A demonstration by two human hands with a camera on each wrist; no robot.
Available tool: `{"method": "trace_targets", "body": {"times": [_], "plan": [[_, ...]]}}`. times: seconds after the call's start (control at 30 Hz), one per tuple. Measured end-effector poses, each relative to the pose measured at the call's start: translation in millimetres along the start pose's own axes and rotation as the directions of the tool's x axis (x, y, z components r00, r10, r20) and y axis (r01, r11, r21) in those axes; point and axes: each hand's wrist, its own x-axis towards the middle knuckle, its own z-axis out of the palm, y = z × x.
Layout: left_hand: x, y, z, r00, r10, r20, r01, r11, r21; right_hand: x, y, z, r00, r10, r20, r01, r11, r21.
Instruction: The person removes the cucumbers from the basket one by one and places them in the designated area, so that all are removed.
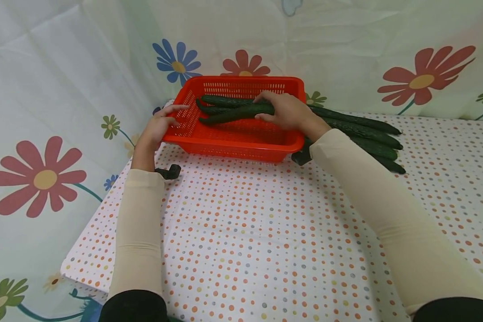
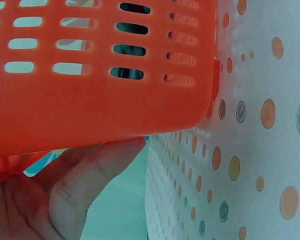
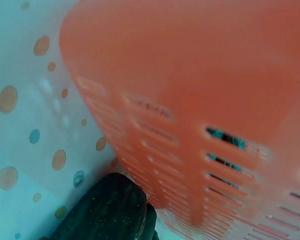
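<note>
A red plastic basket [image 1: 233,151] with slotted walls stands at the back of the table. My left hand [image 1: 156,128] grips its left rim; in the left wrist view the thumb [image 2: 82,182] lies against the rim. Over the basket's right part, my right hand [image 1: 287,112] holds one end of a dark green cucumber [image 1: 235,114], whose far end points left inside the basket. Behind it in the basket lie other cucumbers [image 1: 225,101], partly hidden by the hand. The right wrist view shows the basket wall [image 3: 190,65] from outside, hiding the right hand.
Several cucumbers [image 1: 370,134] lie side by side on the table to the right of the basket, partly under the right forearm. The table has a white dotted cloth [image 1: 241,232]. A flowered curtain [image 1: 330,49] hangs close behind the basket and along the left side.
</note>
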Motion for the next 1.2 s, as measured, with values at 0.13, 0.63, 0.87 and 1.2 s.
{"method": "trace_targets", "body": {"times": [0.13,0.63,0.87,1.2], "plan": [[0.6,0.3,0.3,1.000,0.008,0.006,-0.008,1.000,-0.002,-0.7,1.2,-0.7,1.000,-0.005,-0.022,0.005,0.999,0.034],[-0.6,3.2,6.1,1.000,-0.005,0.015,0.005,1.000,-0.007,-14.2,5.6,-0.5,0.986,-0.013,-0.167,0.038,0.988,0.150],[1.2,3.9,10.1,0.999,0.009,0.038,-0.008,1.000,-0.014,-21.1,6.6,0.8,0.973,-0.019,-0.230,0.055,0.987,0.151],[5.0,4.7,13.0,0.999,-0.005,0.049,0.006,1.000,-0.029,-33.4,9.3,4.1,0.942,-0.038,-0.333,0.102,0.979,0.176]]}}
